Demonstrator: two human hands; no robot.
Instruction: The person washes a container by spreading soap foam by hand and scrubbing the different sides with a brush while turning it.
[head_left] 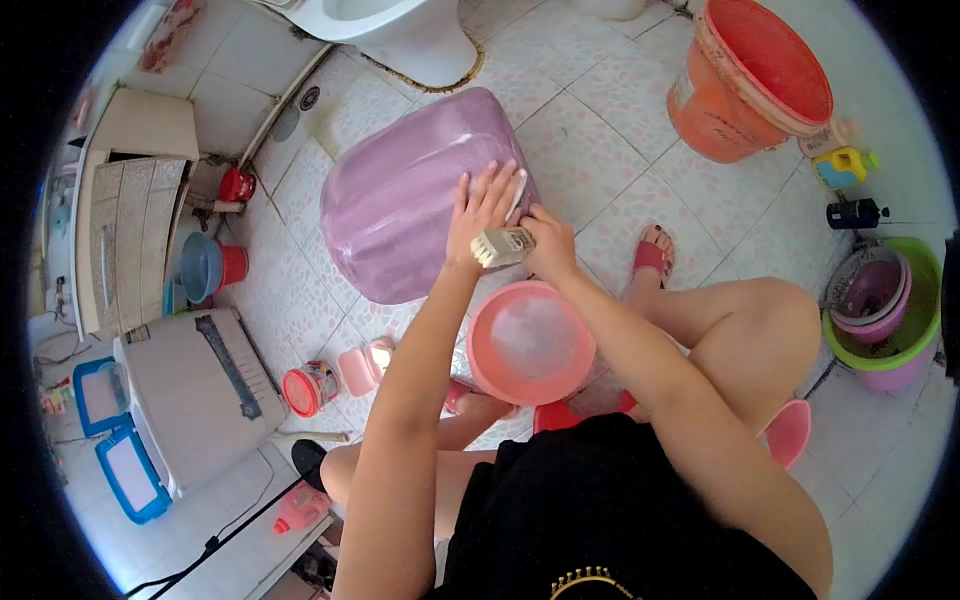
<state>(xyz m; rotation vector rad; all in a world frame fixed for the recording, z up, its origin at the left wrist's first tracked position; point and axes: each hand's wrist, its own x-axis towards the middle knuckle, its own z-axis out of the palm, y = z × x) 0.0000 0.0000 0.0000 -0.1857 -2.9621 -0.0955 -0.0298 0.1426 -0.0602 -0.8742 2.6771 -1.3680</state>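
Ribbed purple plastic case [410, 200] on pink-flecked white tile floor [590, 130]; round pink plastic basin [485, 345] on its near side; curved white ceramic toilet [420, 50] beyond; tapered orange plastic bucket [715, 110] ahead right

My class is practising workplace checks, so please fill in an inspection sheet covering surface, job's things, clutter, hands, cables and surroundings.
Surface: pale, patterned tiled floor.
Job's things: purple ribbed case; brush; pink basin containing cloudy liquid.
Clutter: orange bucket, yellow bottle and stacked basins, towards the right.
Hands: left hand spread on the case; right hand gripping the brush.
Cables: black cable, lower left.
Surroundings: toilet ahead; cabinet and grey appliance at left.
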